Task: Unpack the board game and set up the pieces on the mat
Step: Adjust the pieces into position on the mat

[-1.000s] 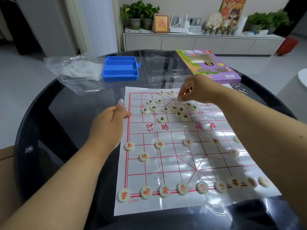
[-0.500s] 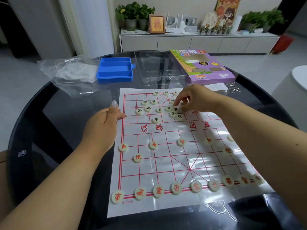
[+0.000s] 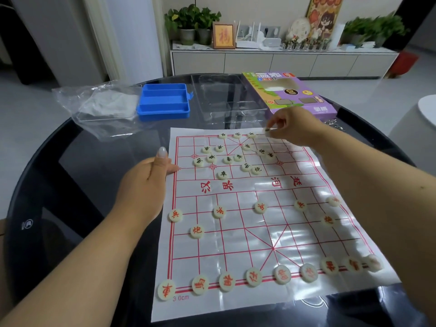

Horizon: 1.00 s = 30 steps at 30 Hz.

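From the head view, keep your flat left hand (image 3: pixel 151 178) pressing the mat (image 3: pixel 236 300) edge on the bench (image 3: pixel 70 185) while your right hand (image 3: pixel 292 126) sets its pinched piece (image 3: pixel 267 130) squarely on the far row, beside three placed black pieces (image 3: pixel 237 135), leaving twelve loose and sixteen red ones (image 3: pixel 253 276) set near.

Soft, even indoor light; white glare streaks the glossy plastic game mat (image 3: pixel 266 223) near its front-right corner. The round black glass table (image 3: pixel 77 175) mirrors the room. Wide-angle distortion bends the frame edges, and the far-right discs are blurred.
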Each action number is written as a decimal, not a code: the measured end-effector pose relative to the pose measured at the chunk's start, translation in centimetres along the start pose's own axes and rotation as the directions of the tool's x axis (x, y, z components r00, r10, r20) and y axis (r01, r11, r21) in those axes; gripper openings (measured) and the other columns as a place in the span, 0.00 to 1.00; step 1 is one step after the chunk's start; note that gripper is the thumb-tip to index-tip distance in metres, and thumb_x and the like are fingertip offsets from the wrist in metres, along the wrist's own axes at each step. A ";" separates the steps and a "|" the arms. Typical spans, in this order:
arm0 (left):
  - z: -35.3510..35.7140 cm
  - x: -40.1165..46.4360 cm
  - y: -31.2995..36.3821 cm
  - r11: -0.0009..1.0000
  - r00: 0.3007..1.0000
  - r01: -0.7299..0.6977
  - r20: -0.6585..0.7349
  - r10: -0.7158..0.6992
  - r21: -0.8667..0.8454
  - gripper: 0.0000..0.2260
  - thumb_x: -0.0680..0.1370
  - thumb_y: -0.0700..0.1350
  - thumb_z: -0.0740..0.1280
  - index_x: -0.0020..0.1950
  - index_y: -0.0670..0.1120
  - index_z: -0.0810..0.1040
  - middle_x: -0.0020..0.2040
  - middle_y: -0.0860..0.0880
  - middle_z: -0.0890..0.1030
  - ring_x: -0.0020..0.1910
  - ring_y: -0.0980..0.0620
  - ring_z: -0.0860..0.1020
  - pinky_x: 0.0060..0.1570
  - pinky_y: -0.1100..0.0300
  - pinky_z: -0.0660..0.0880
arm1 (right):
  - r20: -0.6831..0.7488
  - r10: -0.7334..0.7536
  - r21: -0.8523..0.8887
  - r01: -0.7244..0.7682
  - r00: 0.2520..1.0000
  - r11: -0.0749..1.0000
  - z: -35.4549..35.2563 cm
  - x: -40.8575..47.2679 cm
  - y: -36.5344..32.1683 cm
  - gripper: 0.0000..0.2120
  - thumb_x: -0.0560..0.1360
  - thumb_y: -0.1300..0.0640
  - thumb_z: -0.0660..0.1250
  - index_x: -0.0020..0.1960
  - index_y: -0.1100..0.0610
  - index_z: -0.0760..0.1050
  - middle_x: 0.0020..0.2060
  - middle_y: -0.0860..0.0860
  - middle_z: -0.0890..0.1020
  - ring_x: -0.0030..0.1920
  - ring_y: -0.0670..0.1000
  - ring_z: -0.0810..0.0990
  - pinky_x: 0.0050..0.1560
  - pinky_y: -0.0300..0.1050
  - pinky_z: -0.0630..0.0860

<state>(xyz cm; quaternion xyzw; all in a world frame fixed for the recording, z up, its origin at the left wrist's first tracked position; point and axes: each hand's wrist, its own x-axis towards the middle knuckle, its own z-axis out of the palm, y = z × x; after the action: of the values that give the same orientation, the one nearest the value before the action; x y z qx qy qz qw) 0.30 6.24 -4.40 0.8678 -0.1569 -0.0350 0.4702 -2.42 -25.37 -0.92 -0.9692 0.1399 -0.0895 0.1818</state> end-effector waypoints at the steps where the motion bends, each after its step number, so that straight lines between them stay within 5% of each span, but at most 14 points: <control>1: 0.0 0.0 -0.1 1.000 1.000 0.002 -0.002 -0.002 -0.004 0.27 0.80 0.60 0.45 0.55 0.49 0.81 0.42 0.66 0.74 0.39 0.69 0.71 0.36 0.73 0.62 | -0.017 0.042 -0.007 -0.042 0.999 0.999 0.0 0.4 0.5 0.06 0.72 0.54 0.71 0.47 0.55 0.80 0.35 0.50 0.75 0.35 0.50 0.71 0.33 0.40 0.66; 8: 0.0 0.1 -0.1 1.000 1.000 0.007 -0.001 -0.007 -0.025 0.28 0.78 0.61 0.46 0.55 0.48 0.81 0.42 0.65 0.74 0.39 0.69 0.72 0.34 0.74 0.63 | -0.001 0.083 -0.167 -0.082 0.997 0.983 1.3 2.1 1.3 0.07 0.73 0.54 0.69 0.50 0.52 0.80 0.32 0.42 0.70 0.42 0.52 0.71 0.44 0.44 0.65; 12: 0.0 0.1 -0.1 1.000 1.000 0.007 0.000 -0.007 -0.029 0.30 0.76 0.63 0.45 0.54 0.49 0.81 0.42 0.65 0.75 0.38 0.71 0.71 0.34 0.75 0.62 | 0.006 0.112 -0.191 -0.109 0.994 0.975 1.7 2.4 1.2 0.06 0.73 0.54 0.69 0.50 0.50 0.81 0.37 0.47 0.74 0.44 0.51 0.71 0.46 0.45 0.65; 23: 0.0 0.1 -0.1 0.999 1.000 0.003 -0.005 -0.003 -0.032 0.29 0.77 0.62 0.45 0.55 0.49 0.81 0.43 0.65 0.75 0.40 0.70 0.71 0.36 0.74 0.62 | -0.068 0.035 -0.026 -0.037 0.997 0.999 0.4 1.2 -0.8 0.11 0.73 0.54 0.71 0.53 0.56 0.81 0.41 0.52 0.77 0.39 0.52 0.74 0.31 0.38 0.66; 30: 0.0 0.0 0.0 0.999 1.000 0.013 0.000 -0.013 -0.031 0.27 0.79 0.61 0.45 0.55 0.49 0.81 0.41 0.64 0.75 0.39 0.69 0.72 0.35 0.73 0.63 | -0.073 -0.044 0.079 0.050 0.996 0.996 0.4 0.6 -3.6 0.07 0.74 0.56 0.70 0.51 0.56 0.82 0.32 0.44 0.73 0.30 0.44 0.69 0.29 0.36 0.64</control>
<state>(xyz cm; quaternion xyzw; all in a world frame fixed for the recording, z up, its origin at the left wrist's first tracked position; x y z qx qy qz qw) 0.27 6.23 -4.41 0.8613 -0.1508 -0.0405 0.4835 -0.93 -22.20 0.15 -0.9604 0.1196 -0.1337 0.2134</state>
